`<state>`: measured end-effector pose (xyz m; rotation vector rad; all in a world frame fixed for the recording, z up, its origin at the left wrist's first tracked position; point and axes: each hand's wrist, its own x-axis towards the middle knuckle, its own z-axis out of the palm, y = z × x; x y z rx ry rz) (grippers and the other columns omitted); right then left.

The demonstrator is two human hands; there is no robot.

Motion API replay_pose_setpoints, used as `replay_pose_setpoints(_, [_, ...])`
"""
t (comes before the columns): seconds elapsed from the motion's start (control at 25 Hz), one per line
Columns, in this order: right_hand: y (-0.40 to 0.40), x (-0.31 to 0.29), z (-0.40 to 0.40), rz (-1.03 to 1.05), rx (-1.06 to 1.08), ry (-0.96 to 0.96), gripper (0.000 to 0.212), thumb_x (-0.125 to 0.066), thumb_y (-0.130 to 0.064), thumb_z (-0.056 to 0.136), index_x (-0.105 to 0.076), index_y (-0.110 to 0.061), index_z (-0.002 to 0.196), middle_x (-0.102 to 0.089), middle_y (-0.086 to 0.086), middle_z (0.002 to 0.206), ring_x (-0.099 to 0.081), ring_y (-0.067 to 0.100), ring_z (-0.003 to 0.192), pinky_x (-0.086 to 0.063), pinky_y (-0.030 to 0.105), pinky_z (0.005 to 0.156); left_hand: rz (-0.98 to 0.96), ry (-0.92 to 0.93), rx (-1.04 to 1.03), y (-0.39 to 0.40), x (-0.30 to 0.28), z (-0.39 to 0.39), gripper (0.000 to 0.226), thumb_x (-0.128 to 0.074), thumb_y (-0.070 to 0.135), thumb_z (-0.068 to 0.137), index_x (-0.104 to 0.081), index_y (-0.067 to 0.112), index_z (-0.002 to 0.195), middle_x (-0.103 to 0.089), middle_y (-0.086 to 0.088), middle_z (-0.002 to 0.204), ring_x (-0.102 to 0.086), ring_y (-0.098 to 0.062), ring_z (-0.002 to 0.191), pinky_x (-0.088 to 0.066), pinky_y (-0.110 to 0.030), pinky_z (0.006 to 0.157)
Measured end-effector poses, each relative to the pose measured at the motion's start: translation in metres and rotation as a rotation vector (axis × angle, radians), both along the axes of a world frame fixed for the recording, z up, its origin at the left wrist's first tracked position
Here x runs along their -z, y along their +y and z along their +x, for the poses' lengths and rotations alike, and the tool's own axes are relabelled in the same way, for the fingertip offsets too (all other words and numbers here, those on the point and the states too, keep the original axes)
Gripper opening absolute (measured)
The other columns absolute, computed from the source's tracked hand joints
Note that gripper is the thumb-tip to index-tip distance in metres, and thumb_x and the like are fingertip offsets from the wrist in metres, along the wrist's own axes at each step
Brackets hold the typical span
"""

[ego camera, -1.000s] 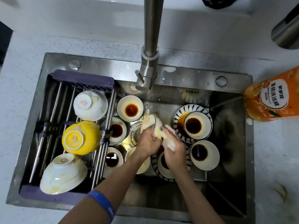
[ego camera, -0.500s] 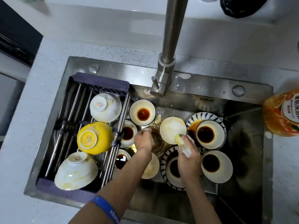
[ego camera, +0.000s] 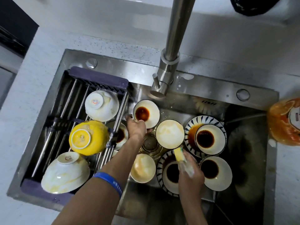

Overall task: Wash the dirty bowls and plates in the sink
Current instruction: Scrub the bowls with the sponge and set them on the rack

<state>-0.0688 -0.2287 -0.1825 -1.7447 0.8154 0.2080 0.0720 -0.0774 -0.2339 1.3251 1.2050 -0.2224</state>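
A yellow bowl (ego camera: 88, 138) sits among white bowls (ego camera: 102, 106) on the purple-framed rack (ego camera: 99, 79). Blue-striped white plates (ego camera: 190, 127) and cream dishes (ego camera: 146, 113) carry dark brown sauce. The sponge (ego camera: 179, 154) is yellow, the bottle (ego camera: 284, 121) orange.

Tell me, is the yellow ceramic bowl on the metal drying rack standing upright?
No, the yellow ceramic bowl lies upside down on the metal drying rack, its foot ring facing up.

We see an orange detergent bottle (ego camera: 285, 121) on the white counter (ego camera: 113, 44) | dark object (ego camera: 253, 5) far back | blue wristband (ego camera: 110, 181).
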Motion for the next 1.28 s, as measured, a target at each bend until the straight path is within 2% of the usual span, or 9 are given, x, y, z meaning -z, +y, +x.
replay_pose_setpoints(0.08, [0.000, -0.010, 0.002, -0.008, -0.004, -0.037, 0.043, -0.058, -0.003, 0.094, -0.060, -0.033, 0.125, -0.063, -0.015, 0.112, -0.058, -0.001, 0.106, -0.049, 0.021, 0.083, 0.306, -0.138, 0.424, 0.003, -0.004, -0.020, 0.069, -0.042, -0.011, 0.084, -0.029, 0.023, 0.142, -0.053, -0.010, 0.130, -0.058, -0.021, 0.103, -0.049, -0.037, 0.098])
replay_pose_setpoints(0.2, [-0.003, -0.023, 0.001, -0.023, -0.013, -0.097, 0.047, -0.060, 0.002, 0.091, -0.059, -0.024, 0.131, -0.062, -0.013, 0.117, -0.055, -0.010, 0.107, -0.048, 0.007, 0.076, 0.662, -0.311, 0.804, 0.006, -0.011, -0.039, 0.077, -0.048, -0.017, 0.077, -0.034, 0.021, 0.142, -0.041, -0.009, 0.136, -0.051, -0.015, 0.100, -0.046, -0.028, 0.087])
replay_pose_setpoints(0.36, [-0.006, -0.032, -0.002, -0.019, -0.008, -0.161, 0.052, -0.063, 0.007, 0.087, -0.057, -0.020, 0.131, -0.061, -0.014, 0.119, -0.055, -0.012, 0.110, -0.048, 0.004, 0.076, 0.933, -0.195, 1.090, 0.011, -0.020, -0.043, 0.085, -0.053, -0.014, 0.086, -0.023, 0.029, 0.152, -0.028, -0.017, 0.144, -0.048, -0.030, 0.122, -0.048, -0.034, 0.099])
replay_pose_setpoints(0.6, [0.011, -0.041, 0.008, -0.054, -0.082, -0.212, 0.036, -0.076, 0.004, 0.076, -0.064, -0.025, 0.093, -0.062, -0.010, 0.106, -0.064, 0.009, 0.091, -0.052, 0.013, 0.063, 0.402, -0.399, 0.601, 0.021, -0.063, -0.050, 0.060, -0.043, 0.003, 0.084, -0.037, 0.022, 0.140, -0.044, -0.004, 0.132, -0.048, -0.017, 0.114, -0.042, -0.023, 0.096])
replay_pose_setpoints(0.72, [0.026, -0.038, 0.056, -0.329, -0.498, -0.512, 0.025, -0.077, -0.002, 0.074, -0.073, -0.013, 0.096, -0.063, -0.003, 0.111, -0.060, 0.015, 0.103, -0.050, 0.018, 0.086, 0.112, -0.371, 0.508, 0.011, -0.093, -0.053, 0.029, -0.043, 0.012, 0.104, -0.048, 0.026, 0.130, -0.059, 0.008, 0.116, -0.057, 0.004, 0.097, -0.045, -0.005, 0.073])
replay_pose_setpoints(0.84, [0.022, -0.031, 0.078, -0.513, -1.017, -0.466, 0.026, -0.073, -0.008, 0.078, -0.074, -0.017, 0.102, -0.067, -0.003, 0.112, -0.057, 0.017, 0.109, -0.049, 0.031, 0.091, 0.090, -0.408, 0.592, 0.013, -0.095, -0.050, 0.025, -0.045, 0.035, 0.104, -0.058, 0.034, 0.125, -0.062, 0.019, 0.114, -0.057, 0.006, 0.106, -0.043, -0.005, 0.081])
replay_pose_setpoints(1.0, [0.035, -0.035, 0.067, -0.297, -0.602, -0.325, 0.026, -0.069, -0.006, 0.084, -0.074, -0.026, 0.101, -0.073, -0.003, 0.098, -0.067, 0.016, 0.092, -0.055, 0.025, 0.076, -0.001, -0.365, 0.654, -0.002, -0.085, -0.053, 0.028, -0.045, 0.044, 0.102, -0.062, 0.037, 0.124, -0.066, 0.015, 0.119, -0.059, -0.004, 0.116, -0.046, -0.020, 0.094])
replay_pose_setpoints(1.12, [0.030, -0.033, 0.071, -0.664, -0.874, -0.448, 0.046, -0.069, -0.005, 0.079, -0.065, -0.013, 0.124, -0.063, 0.007, 0.127, -0.051, 0.026, 0.125, -0.049, 0.038, 0.101, 0.024, -0.418, 0.612, -0.002, -0.084, -0.044, 0.033, -0.048, 0.047, 0.099, -0.062, 0.035, 0.126, -0.064, 0.012, 0.125, -0.057, -0.005, 0.119, -0.045, -0.021, 0.098])
replay_pose_setpoints(1.28, [0.043, -0.038, 0.079, -0.452, -0.910, -0.365, 0.035, -0.057, -0.003, 0.086, -0.063, -0.013, 0.118, -0.052, -0.004, 0.118, -0.051, 0.015, 0.109, -0.051, 0.032, 0.093, -0.039, -0.322, 0.553, 0.002, -0.083, -0.048, 0.028, -0.044, 0.039, 0.104, -0.066, 0.029, 0.118, -0.070, 0.004, 0.113, -0.063, -0.016, 0.110, -0.049, -0.025, 0.085])
